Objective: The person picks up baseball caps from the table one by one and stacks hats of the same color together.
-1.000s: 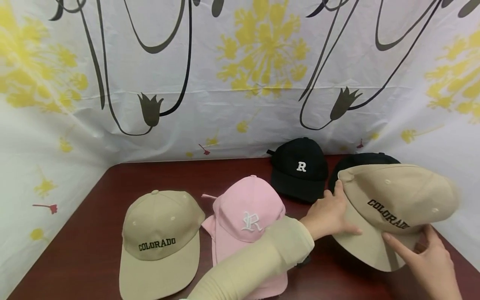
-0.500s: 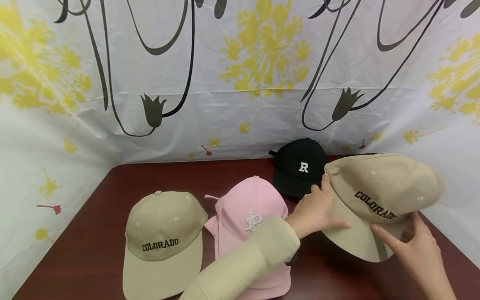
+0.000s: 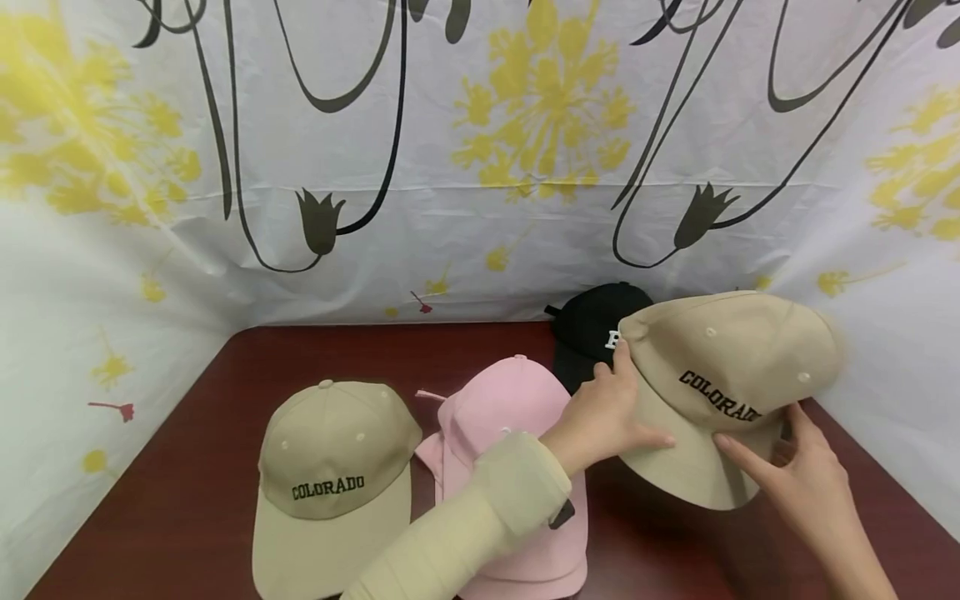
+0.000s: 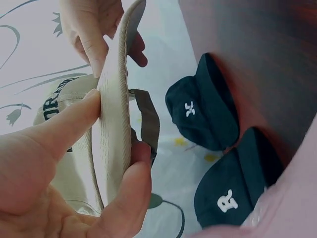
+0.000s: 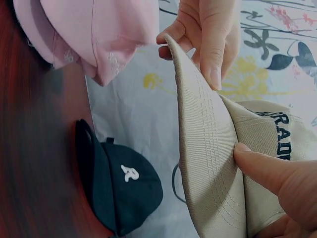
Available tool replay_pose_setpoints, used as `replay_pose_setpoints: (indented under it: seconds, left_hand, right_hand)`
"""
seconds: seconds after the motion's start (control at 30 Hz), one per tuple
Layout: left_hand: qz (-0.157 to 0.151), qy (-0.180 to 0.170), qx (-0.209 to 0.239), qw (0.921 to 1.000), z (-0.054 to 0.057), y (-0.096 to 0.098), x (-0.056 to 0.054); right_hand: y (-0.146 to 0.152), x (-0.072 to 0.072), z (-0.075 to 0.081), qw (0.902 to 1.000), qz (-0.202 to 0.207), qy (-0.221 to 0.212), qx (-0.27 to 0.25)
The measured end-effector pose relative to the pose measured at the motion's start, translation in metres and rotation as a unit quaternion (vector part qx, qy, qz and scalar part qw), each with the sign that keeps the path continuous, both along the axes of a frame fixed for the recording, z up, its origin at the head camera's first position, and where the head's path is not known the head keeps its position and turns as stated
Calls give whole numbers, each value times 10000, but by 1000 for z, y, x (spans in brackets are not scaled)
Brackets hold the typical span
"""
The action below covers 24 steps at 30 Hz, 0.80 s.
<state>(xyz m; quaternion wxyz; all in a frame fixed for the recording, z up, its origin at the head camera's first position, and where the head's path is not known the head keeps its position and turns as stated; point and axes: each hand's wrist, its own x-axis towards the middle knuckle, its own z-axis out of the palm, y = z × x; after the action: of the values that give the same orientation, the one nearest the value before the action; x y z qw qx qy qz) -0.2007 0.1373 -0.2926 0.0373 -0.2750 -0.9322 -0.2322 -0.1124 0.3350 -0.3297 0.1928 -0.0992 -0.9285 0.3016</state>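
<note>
Both hands hold a beige baseball cap [image 3: 742, 350] with black COLORADO lettering, lifted above the right side of the table and tilted. My left hand [image 3: 607, 412] pinches the brim's left side, thumb on top and fingers beneath, as the left wrist view shows. On the brim's other side, my right hand [image 3: 806, 467] grips with its thumb on top near the crown; its fingers are partly hidden. Behind the held cap, a black cap [image 3: 592, 321] with a white R is partly covered. The left wrist view shows two black caps, one [image 4: 190, 111] beyond the other [image 4: 223, 198].
A second beige COLORADO cap [image 3: 330, 450] lies at the front left of the dark red table [image 3: 187, 467]. Beside it are stacked pink caps [image 3: 517, 400], partly behind my left sleeve [image 3: 480, 517]. A patterned white cloth [image 3: 465, 167] hangs behind the table.
The held beige cap has moved left and slightly up with both hands, and now overlaps the black R cap more. The head view has shifted a little.
</note>
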Motion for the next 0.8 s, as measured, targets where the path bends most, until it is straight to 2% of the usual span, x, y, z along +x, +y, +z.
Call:
replay_pose_setpoints:
  seconds: [0.3, 0.8]
  left_hand:
    - [176, -116, 166, 9996, 4, -19, 0]
    - [182, -288, 415, 9986, 13, -59, -2]
  right_hand:
    - [-17, -7, 5, 9998, 185, -77, -80]
    - [-49, -17, 15, 9978, 649, 94, -16]
